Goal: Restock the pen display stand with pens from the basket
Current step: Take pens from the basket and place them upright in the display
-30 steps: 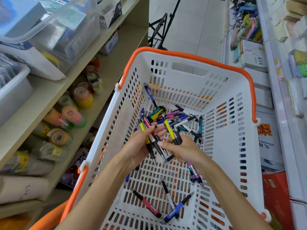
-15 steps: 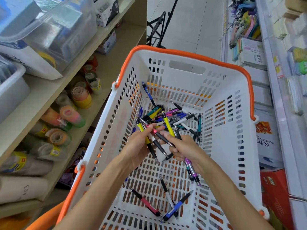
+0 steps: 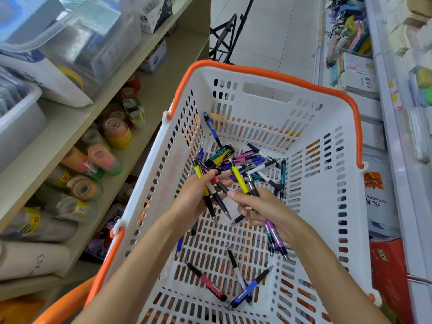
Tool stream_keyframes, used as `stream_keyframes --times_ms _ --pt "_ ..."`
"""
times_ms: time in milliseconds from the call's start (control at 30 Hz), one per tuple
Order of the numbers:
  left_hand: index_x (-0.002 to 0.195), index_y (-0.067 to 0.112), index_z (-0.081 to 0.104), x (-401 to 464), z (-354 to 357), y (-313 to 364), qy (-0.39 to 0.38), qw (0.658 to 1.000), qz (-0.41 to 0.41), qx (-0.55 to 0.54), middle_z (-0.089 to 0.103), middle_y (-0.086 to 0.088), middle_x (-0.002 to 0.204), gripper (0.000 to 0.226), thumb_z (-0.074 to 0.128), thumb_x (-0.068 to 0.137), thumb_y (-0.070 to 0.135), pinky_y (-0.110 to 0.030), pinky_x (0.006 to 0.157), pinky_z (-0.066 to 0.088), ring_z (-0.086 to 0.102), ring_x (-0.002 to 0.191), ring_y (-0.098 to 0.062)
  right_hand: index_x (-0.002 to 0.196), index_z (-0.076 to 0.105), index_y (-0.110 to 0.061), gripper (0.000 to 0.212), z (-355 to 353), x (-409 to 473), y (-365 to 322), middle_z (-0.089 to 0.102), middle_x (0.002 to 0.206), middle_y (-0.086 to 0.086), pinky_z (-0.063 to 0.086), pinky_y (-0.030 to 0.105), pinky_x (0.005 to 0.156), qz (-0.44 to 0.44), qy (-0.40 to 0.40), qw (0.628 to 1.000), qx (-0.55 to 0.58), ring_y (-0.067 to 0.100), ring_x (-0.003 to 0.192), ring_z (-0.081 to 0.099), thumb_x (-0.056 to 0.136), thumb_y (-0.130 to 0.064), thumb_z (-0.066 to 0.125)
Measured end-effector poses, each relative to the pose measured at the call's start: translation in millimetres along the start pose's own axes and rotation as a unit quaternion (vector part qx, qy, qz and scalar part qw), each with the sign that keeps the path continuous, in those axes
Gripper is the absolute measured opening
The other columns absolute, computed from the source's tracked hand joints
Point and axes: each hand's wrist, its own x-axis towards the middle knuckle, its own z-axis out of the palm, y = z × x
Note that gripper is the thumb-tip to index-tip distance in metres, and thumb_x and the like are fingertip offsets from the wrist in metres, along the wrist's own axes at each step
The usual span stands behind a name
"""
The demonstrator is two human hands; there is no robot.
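Inside the white basket (image 3: pixel 311 206) with orange rim, both hands are gripping pens. Left hand (image 3: pixel 190 202) is holding a bunch of yellow, red and black pens (image 3: pixel 211 190); right hand (image 3: pixel 264 210) is holding yellow and purple pens (image 3: pixel 274 235). Many colourful loose pens (image 3: pixel 247 160) are lying on the basket's bottom.

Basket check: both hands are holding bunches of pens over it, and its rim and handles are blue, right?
Not quite. The head view shows the basket's rim and handles are orange, not blue. The rest holds: the left hand grips a bunch of pens and the right hand grips another bunch over the basket.
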Motion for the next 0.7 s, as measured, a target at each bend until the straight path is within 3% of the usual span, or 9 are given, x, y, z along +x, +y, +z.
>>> stream_keyframes --times_ms 100,167,233,400,533,600,700 --pt "0.117 0.008 0.051 1.5 -2.7 1.1 0.008 0.999 0.028 0.024 0.074 -0.006 0.103 0.020 0.042 0.102 0.018 -0.026 0.062 0.058 0.071 0.094 -0.019 0.099 0.058 -0.009 0.017 -5.2 1.8 2.0 0.049 0.056 -0.002 0.026 0.015 0.037 -0.001 0.021 1.000 0.015 0.004 0.036 0.030 0.092 -0.024 0.061" --pt "0.119 0.010 0.054 0.5 -4.0 2.3 -0.002 0.998 0.037 0.060 0.073 -0.006 0.105 0.022 0.044 0.101 0.019 -0.025 0.063 0.057 0.072 0.090 -0.017 0.097 0.056 -0.006 0.018 -7.3 1.7 -0.1 0.047 0.054 -0.001 0.024 0.014 0.033 0.009 -0.062 0.988 0.144 0.003 0.032 0.028 0.095 -0.024 0.053" --pt "0.119 0.010 0.058 -1.6 -4.0 3.2 -0.021 0.995 0.042 0.092 0.073 -0.005 0.106 0.025 0.045 0.100 0.020 -0.024 0.063 0.056 0.071 0.083 -0.013 0.094 0.056 -0.006 0.021 -7.5 -2.0 -3.6 0.046 0.052 0.001 0.021 0.013 0.032 0.034 -0.178 0.949 0.258 0.001 0.029 0.028 0.096 -0.024 0.047" --pt "0.116 0.018 0.061 -7.0 0.8 8.8 -0.086 0.992 0.040 0.088 0.070 0.002 0.116 0.027 0.039 0.102 0.023 -0.035 0.088 0.051 0.063 0.093 -0.020 0.095 0.059 -0.007 0.031 -10.0 -5.9 -3.6 0.051 0.053 -0.001 0.027 0.013 0.033 0.044 -0.327 0.905 0.270 0.000 0.030 0.036 0.099 -0.029 0.038" --pt "0.096 0.027 0.076 -7.8 -0.1 10.1 -0.100 0.989 0.040 0.101 0.071 0.000 0.113 0.036 0.041 0.101 0.027 -0.042 0.098 0.046 0.062 0.104 -0.024 0.091 0.063 -0.009 0.032 -12.7 -3.4 -3.1 0.054 0.053 -0.002 0.030 0.012 0.034 0.047 -0.351 0.890 0.287 0.000 0.031 0.040 0.097 -0.030 0.040" --pt "0.100 0.026 0.075 -6.9 -0.7 9.3 -0.099 0.988 0.046 0.110 0.070 -0.002 0.116 0.033 0.042 0.100 0.028 -0.043 0.098 0.047 0.062 0.104 -0.024 0.091 0.062 -0.009 0.030 -13.4 -2.5 -2.8 0.053 0.052 -0.001 0.031 0.013 0.033 0.063 -0.346 0.889 0.293 0.000 0.030 0.039 0.097 -0.030 0.041" --pt "0.109 0.022 0.064 -5.2 0.8 5.9 -0.082 0.986 0.054 0.135 0.070 0.005 0.115 0.025 0.041 0.101 0.026 -0.035 0.088 0.053 0.067 0.096 -0.012 0.093 0.056 -0.007 0.028 -10.2 -3.5 -4.8 0.053 0.051 0.001 0.033 0.013 0.032 0.093 -0.311 0.906 0.272 0.002 0.030 0.039 0.096 -0.032 0.043"
